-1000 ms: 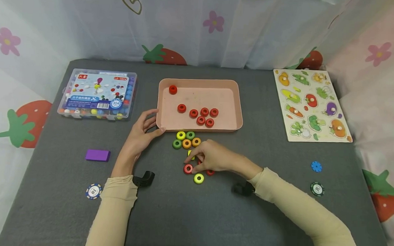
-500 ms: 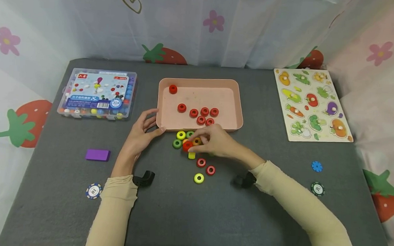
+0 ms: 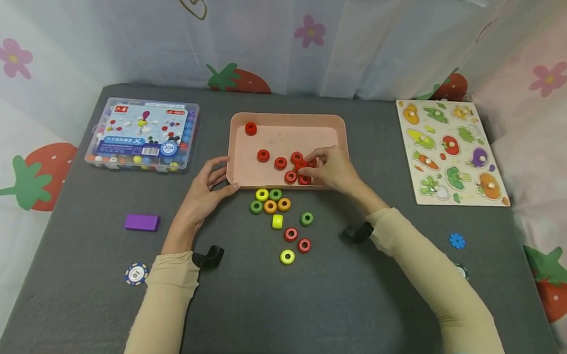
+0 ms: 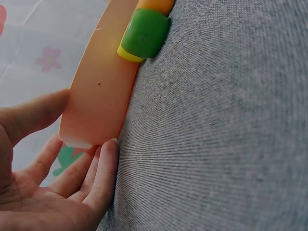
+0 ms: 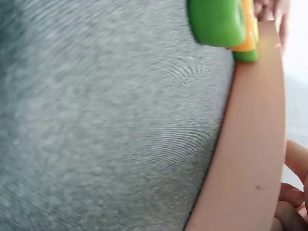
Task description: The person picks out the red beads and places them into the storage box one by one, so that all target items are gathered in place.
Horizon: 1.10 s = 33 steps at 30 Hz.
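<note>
My left hand (image 3: 206, 189) rests at the front left corner of the pink tray (image 3: 285, 135). In the left wrist view its thumb touches the long wall, and its fairly straight fingers (image 4: 107, 166) lie against the short end. Over the front right part of the tray, my right hand (image 3: 336, 171) pinches a red ring-shaped bead (image 3: 300, 165) between thumb and index finger. Several red beads (image 3: 280, 163) lie in the tray below and around it. The right wrist view shows only part of this hand behind the tray wall (image 5: 250, 144); the held bead is hidden there.
Before the tray lie green, orange and yellow beads (image 3: 261, 195), a yellow one (image 3: 277, 221) on its side, and red beads (image 3: 290, 234). A clear plastic box (image 3: 143, 134), purple block (image 3: 142, 222) and chip (image 3: 136, 273) stand left; a vegetable puzzle board (image 3: 453, 152) lies right.
My right hand has picked up a red bead from the table and carried it forward over the tray. A green bead at the right has come into view. My left hand stays put.
</note>
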Each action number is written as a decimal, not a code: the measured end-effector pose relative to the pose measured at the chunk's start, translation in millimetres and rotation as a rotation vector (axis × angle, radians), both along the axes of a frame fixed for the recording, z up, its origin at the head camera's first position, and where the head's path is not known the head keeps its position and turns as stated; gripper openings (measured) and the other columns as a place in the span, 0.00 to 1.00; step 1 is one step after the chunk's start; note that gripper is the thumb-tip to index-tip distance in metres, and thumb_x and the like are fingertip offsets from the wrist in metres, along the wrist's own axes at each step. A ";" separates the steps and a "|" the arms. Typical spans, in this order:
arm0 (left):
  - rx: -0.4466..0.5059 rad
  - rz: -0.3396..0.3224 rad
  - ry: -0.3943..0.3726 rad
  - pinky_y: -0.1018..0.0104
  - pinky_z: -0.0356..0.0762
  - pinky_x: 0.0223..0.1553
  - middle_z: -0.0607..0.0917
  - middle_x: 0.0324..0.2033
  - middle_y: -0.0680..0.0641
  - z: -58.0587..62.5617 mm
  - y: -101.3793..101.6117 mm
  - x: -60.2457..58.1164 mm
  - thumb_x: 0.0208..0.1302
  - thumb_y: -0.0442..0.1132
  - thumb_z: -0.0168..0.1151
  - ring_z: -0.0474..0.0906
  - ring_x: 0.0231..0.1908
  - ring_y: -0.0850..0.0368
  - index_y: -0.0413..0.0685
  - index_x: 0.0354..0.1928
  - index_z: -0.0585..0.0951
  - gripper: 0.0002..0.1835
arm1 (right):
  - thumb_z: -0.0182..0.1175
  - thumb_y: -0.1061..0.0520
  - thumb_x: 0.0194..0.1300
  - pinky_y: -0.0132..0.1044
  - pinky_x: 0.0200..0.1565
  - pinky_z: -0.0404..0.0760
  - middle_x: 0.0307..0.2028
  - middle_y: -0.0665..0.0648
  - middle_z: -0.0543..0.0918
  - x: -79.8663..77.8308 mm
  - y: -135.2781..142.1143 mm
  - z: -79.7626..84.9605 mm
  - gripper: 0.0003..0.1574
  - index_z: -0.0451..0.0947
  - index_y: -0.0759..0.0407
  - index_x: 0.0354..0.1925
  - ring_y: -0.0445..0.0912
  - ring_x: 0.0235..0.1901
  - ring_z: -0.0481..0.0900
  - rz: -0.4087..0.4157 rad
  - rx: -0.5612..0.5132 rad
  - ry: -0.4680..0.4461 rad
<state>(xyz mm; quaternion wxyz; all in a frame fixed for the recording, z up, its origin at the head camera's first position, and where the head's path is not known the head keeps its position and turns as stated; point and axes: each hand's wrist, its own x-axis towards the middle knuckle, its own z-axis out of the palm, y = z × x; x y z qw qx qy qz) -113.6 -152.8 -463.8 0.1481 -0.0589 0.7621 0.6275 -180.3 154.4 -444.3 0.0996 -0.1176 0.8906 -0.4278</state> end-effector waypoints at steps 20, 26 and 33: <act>0.022 -0.007 -0.011 0.45 0.57 0.70 0.67 0.73 0.45 4.3 3.5 1.8 0.66 0.38 0.68 0.59 0.74 0.50 0.58 0.75 0.61 0.38 | 0.74 0.54 0.59 0.36 0.20 0.61 0.18 0.55 0.75 11.9 0.7 -2.6 0.15 0.89 0.57 0.44 0.46 0.17 0.66 -0.091 0.021 0.061; 0.016 -0.006 -0.005 0.45 0.57 0.70 0.67 0.73 0.45 0.0 2.2 0.8 0.66 0.39 0.67 0.60 0.73 0.51 0.59 0.75 0.62 0.38 | 0.74 0.55 0.58 0.34 0.21 0.58 0.15 0.51 0.66 39.0 8.8 8.9 0.11 0.89 0.57 0.40 0.41 0.15 0.61 0.026 0.005 0.112; 0.011 0.000 -0.004 0.45 0.57 0.71 0.67 0.73 0.46 2.5 2.8 1.2 0.66 0.39 0.68 0.59 0.74 0.51 0.61 0.74 0.62 0.38 | 0.77 0.54 0.55 0.31 0.23 0.59 0.13 0.46 0.63 74.7 17.1 11.3 0.15 0.89 0.54 0.42 0.38 0.15 0.58 0.281 -0.012 -0.047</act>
